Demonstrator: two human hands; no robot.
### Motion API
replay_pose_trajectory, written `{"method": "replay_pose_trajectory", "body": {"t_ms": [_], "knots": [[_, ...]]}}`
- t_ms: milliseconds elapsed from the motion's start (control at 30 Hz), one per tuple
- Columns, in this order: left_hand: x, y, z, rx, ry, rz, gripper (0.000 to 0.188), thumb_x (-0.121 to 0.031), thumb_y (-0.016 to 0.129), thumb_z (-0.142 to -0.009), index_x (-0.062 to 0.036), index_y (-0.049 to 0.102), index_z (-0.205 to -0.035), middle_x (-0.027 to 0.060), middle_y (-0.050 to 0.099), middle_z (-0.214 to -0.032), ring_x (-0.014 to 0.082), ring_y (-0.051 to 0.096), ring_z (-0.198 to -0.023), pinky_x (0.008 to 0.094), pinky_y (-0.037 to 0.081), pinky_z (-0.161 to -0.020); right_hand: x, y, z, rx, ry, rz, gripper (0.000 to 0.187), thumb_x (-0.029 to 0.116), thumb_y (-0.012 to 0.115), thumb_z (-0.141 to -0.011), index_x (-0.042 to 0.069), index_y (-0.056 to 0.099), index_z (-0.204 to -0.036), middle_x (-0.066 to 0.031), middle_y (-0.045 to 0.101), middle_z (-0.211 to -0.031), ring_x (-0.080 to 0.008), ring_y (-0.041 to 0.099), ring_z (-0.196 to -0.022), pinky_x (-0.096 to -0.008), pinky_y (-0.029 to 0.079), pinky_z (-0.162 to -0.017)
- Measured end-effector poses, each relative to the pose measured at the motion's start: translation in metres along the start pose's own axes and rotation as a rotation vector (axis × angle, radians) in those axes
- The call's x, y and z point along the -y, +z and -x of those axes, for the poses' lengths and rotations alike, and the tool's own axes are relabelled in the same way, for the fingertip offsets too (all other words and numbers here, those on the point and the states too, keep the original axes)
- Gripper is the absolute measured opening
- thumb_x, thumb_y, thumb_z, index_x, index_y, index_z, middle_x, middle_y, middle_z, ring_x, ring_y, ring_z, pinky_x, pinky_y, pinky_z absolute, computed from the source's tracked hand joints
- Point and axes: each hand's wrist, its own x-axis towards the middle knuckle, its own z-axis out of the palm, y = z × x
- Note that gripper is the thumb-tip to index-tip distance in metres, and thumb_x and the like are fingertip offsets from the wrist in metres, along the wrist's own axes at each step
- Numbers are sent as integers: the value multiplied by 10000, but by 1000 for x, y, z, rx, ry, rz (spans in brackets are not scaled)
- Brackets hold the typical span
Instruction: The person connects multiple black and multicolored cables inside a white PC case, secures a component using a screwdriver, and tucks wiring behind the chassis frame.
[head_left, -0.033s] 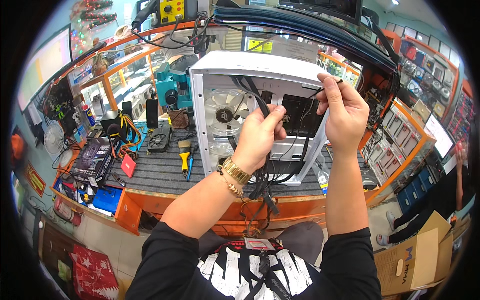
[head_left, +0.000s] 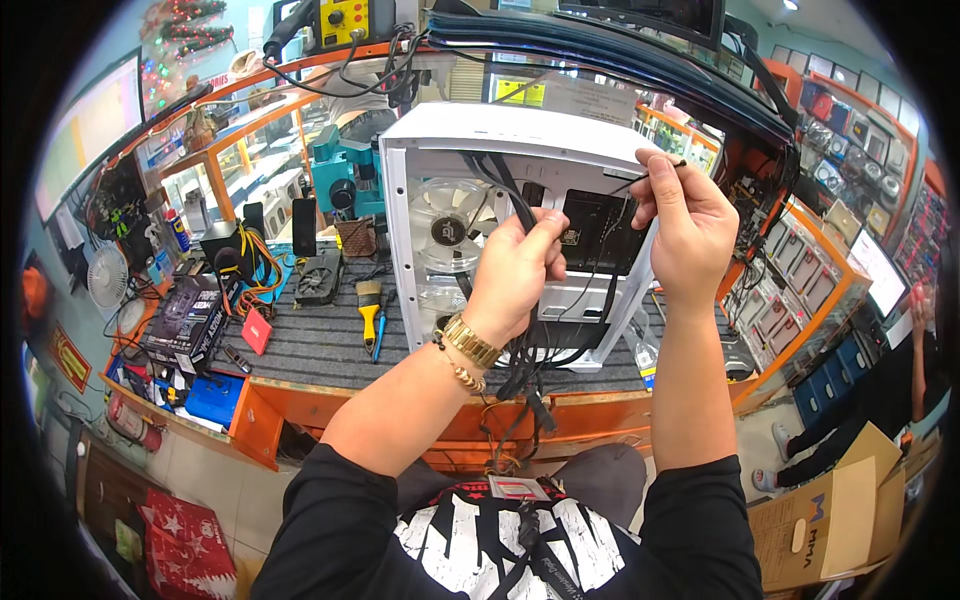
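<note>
A white computer case (head_left: 515, 128) stands on the bench in front of me with its side open. Inside show a clear fan (head_left: 452, 232) at the left and a dark panel (head_left: 608, 235) at the right. My left hand (head_left: 512, 275) is closed round a bundle of black cables (head_left: 515, 192) that comes down from the case's top. Their loose ends (head_left: 525, 375) hang in a tangle below that hand. At the upper right edge of the case, my right hand (head_left: 688, 225) pinches a thin black cable (head_left: 630, 184); a dark tip (head_left: 682, 163) pokes out past the fingers.
Left of the case lie a yellow-handled brush (head_left: 369, 312), a graphics card (head_left: 319, 278), a motherboard box (head_left: 188, 322) and a red box (head_left: 257, 331). An open drawer (head_left: 262, 432) juts out at the left. A cardboard box (head_left: 830, 515) stands at the lower right, near another person's legs (head_left: 850, 415).
My left hand has shifted very slightly left on the cable bundle, and the cable ends below have swayed a little. My right hand looks the same.
</note>
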Motion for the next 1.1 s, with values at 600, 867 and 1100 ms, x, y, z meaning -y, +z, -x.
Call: {"method": "replay_pose_trajectory", "body": {"t_ms": [600, 867, 1100], "knots": [[-9, -21, 4, 25, 32, -95, 223, -254, 700, -1028, -52, 606, -1028, -26, 505, -692, 124, 567, -593, 318, 523, -616, -31, 15, 11, -117, 14, -151, 170, 142, 645, -1091, -24, 654, -1061, -163, 777, -914, -145, 714, -655, -268, 578, -572], [-12, -22, 7, -4, 62, -230, 214, -245, 699, -1032, -45, 641, -982, -32, 528, -689, 124, 587, -618, 298, 514, -645, -38, 30, 11, -174, 47, -157, 150, 127, 654, -1082, -22, 659, -1060, -148, 774, -905, -135, 709, -646, -254, 562, -549], [-10, -27, 6, 6, 52, -177, 221, -242, 718, -1026, -28, 677, -1065, 10, 639, -727, 135, 643, -660, 293, 529, -664, -41, 27, 8, -172, 151, -152, 204, 155, 667, -1078, -46, 671, -1039, -172, 779, -914, -152, 719, -635, -259, 568, -530]]}}
